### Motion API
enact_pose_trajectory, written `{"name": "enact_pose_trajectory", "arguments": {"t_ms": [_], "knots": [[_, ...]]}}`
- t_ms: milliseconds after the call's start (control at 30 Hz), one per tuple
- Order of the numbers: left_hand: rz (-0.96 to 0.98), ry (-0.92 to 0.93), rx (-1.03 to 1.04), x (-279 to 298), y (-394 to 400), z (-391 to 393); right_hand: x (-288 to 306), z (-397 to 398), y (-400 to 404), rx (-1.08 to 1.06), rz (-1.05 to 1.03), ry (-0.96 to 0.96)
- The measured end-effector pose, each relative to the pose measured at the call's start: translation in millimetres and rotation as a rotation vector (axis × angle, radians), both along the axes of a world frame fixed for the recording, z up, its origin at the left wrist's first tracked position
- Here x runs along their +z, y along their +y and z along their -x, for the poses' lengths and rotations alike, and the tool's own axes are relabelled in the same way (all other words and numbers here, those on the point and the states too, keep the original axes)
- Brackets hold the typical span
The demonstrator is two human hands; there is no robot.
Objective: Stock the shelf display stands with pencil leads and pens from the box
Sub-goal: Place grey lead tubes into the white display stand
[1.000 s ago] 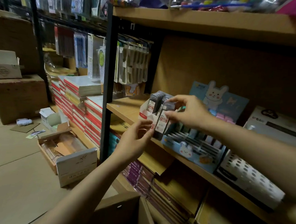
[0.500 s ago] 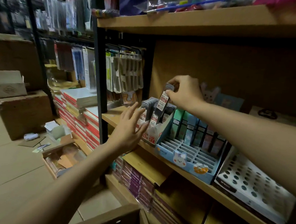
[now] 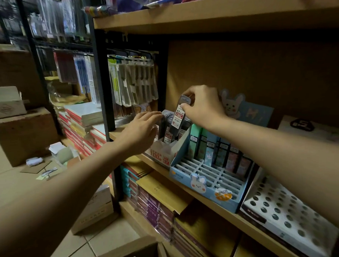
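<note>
Dark lead case (image 3: 180, 114) pinched by right hand (image 3: 202, 107); left hand (image 3: 143, 130) flat against the cardboard stand (image 3: 164, 154).

We see both our forearms bare from the lower frame edge up to the wrists, with no sleeve showing. Our left hand (image 3: 140, 129) and our right hand (image 3: 202, 105) wear no glove, ring, watch or band. Our fingernails are short and plain, where they show at all.
</note>
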State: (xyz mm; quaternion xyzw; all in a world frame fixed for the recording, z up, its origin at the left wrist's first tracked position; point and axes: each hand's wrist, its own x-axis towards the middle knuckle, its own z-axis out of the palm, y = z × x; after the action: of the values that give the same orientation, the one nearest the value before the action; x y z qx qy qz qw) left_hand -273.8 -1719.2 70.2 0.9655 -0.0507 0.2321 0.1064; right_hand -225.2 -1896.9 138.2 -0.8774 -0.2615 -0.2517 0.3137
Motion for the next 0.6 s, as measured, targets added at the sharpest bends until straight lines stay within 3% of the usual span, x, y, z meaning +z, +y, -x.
{"name": "enact_pose_trajectory", "arguments": {"t_ms": [600], "knots": [[0.003,-0.074,-0.042,1.9,14.4,1.7,-1.7,-1.7,-3.5,0.001,0.01,-0.012]]}}
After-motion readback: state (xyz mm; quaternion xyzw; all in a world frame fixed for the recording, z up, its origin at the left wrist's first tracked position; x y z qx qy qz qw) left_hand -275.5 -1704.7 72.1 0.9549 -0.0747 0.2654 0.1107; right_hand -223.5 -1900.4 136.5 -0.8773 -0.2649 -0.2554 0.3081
